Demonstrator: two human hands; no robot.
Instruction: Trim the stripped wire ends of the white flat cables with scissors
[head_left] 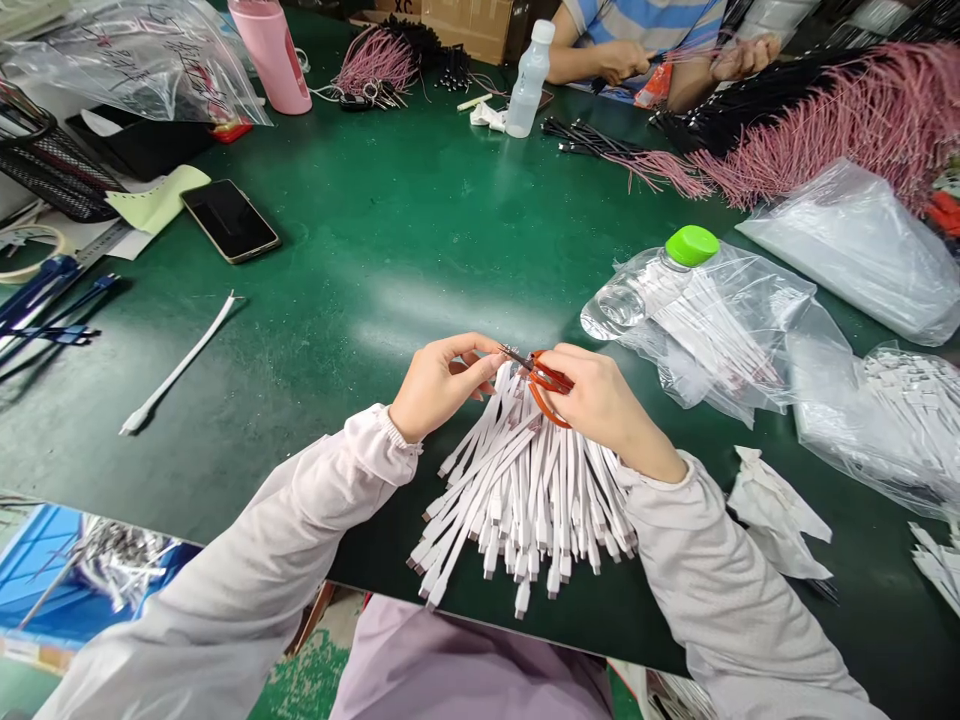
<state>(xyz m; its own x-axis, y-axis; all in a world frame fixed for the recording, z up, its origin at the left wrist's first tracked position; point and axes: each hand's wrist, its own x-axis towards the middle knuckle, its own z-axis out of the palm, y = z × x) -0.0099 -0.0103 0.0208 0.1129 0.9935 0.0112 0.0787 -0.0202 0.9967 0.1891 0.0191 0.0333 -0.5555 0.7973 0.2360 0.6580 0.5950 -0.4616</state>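
Note:
A fan of white flat cables lies in front of me, metal plugs toward the table's near edge, their far ends gathered under my hands. My right hand is wrapped round small orange-handled pliers, jaws pointing left. The jaw tips meet the fingertips of my left hand, whose thumb and index finger are pinched together. What lies between those fingers is too small to make out. A single white cable lies apart on the left of the table.
A phone and pink bottle stand left. Right are a green-capped bottle, plastic bags of cables and crumpled paper. Across the green table, another person's hands work near pink wires. A blue bin sits lower left.

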